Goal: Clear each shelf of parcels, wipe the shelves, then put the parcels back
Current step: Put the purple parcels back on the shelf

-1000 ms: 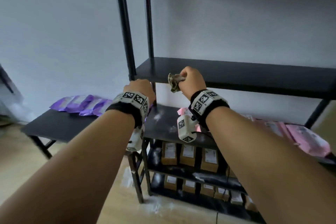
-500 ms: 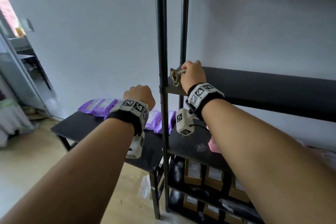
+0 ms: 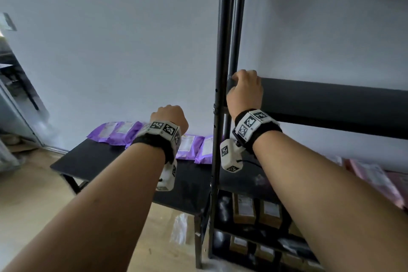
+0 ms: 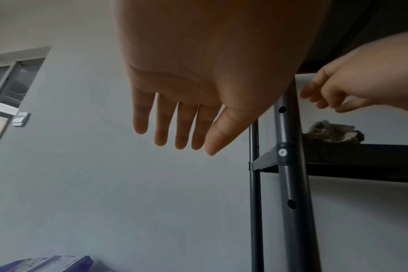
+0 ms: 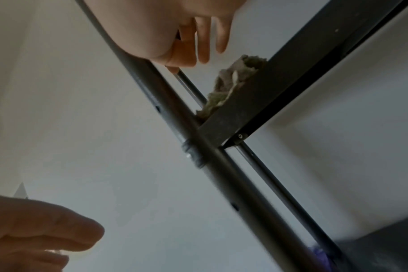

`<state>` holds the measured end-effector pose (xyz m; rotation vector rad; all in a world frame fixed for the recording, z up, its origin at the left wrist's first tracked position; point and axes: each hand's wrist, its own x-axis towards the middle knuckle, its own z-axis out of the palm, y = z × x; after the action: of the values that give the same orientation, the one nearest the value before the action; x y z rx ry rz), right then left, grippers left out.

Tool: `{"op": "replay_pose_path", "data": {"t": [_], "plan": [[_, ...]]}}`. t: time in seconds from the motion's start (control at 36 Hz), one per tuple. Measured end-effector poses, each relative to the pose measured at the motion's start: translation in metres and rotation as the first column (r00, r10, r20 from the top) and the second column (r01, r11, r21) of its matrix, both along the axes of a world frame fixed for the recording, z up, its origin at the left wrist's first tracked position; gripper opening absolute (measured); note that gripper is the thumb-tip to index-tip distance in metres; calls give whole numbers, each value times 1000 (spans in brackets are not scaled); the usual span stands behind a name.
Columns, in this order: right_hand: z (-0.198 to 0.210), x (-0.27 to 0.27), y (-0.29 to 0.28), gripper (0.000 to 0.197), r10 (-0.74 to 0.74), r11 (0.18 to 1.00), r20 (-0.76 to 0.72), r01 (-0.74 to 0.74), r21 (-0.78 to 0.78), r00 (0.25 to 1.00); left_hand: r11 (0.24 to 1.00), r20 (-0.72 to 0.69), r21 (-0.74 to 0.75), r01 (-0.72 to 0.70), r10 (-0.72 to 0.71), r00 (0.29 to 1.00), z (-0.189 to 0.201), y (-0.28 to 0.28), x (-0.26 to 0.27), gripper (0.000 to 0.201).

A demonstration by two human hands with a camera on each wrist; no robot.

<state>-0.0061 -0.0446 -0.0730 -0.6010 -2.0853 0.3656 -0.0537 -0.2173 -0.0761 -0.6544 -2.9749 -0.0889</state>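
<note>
Half a second on, the rag [image 4: 333, 133] has left the right hand [image 3: 244, 91] and lies crumpled on the left end of the bare black shelf [image 3: 331, 99], just inside the front post [image 3: 220, 73] of the rack. That hand now hovers above the cloth with fingers [image 5: 207, 36] loose and apart, holding nothing. The left hand [image 3: 170, 116] hangs in open air at 9 o'clock of the post, fingers [image 4: 161, 121] straight and slightly spread, also holding nothing.

Purple parcels [image 3: 123, 132] lie in a row along the back edge of a low black table [image 3: 92, 161], at 8 o'clock of the post and partly hidden behind the left wrist. Pink parcels [image 3: 373, 174] sit on the next tier down, at 4 o'clock of the right hand, cut off by the right forearm. Brown boxes [image 3: 256, 207] with white labels fill the two lowest tiers; the post and the forearm screen part of them. Label print on boxes and parcels is too small to read. Black-and-white square markers cover both wristbands [image 3: 251, 123].
</note>
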Motion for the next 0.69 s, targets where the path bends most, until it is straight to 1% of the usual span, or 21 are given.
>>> {"op": "replay_pose_path", "data": {"t": [0.08, 0.17, 0.22, 0.31, 0.39, 0.47, 0.53, 0.64, 0.69], "plan": [[-3, -3, -24, 33, -53, 999, -117, 54, 5, 992, 999, -15, -10, 46, -46, 999, 1, -17, -13, 28], [-11, -5, -50, 31, -70, 997, -199, 74, 11, 977, 996, -21, -10, 87, -87, 996, 0, -35, -26, 27], [-19, -6, -66, 30, -70, 997, -221, 76, 18, 973, 993, -15, -17, 113, -113, 993, -4, -48, -32, 27], [-34, -8, -89, 29, -50, 998, -201, 55, 21, 978, 988, 13, -31, 148, -148, 989, -13, -66, -40, 25], [-55, -10, -111, 30, -17, 1000, -141, 20, 22, 990, 985, 49, -42, 169, -167, 985, -30, -84, -48, 27], [-78, -14, -128, 32, 20, 998, -25, -21, -58, 999, 981, 76, -57, 184, -180, 981, -48, -100, -55, 29], [-94, -18, -136, 32, 33, 993, 76, -24, -118, 997, 980, 106, -62, 187, -180, 978, -61, -109, -61, 32], [-128, -31, -146, 33, 46, 977, 287, 17, -212, 957, 985, 185, -63, 159, -145, 972, -85, -121, -78, 36], [-145, -41, -145, 33, 71, 963, 351, 28, -268, 934, 986, 201, -68, 154, -137, 970, -97, -121, -89, 35]]}}
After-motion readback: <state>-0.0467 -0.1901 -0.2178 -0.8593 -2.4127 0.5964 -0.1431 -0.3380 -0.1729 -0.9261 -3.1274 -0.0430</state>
